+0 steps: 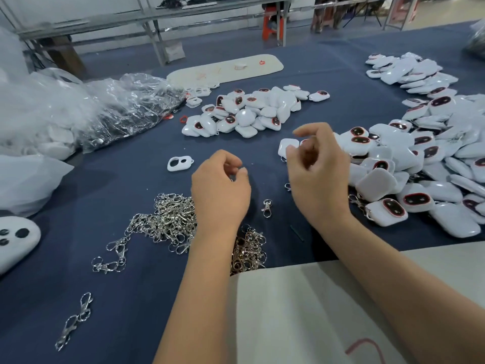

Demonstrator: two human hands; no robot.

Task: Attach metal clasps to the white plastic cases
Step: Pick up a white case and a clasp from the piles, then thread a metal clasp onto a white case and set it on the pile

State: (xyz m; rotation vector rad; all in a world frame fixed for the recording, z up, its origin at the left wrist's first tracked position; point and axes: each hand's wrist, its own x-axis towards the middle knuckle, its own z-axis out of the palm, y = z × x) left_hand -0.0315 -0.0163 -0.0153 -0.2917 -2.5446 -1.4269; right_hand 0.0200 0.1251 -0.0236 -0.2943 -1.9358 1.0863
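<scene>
Blue cloth over a wide table, benches and an orange stool far behind. Pile of metal clasps as landmark: beyond it a heap of white cases, to its right a larger heap, to its left crumpled clear bags, one loose clasp just right. Left hand above the pile, fingers curled, contents not discernible. Right hand raised right of the pile, fingers loosely bent, holding nothing visible.
</scene>
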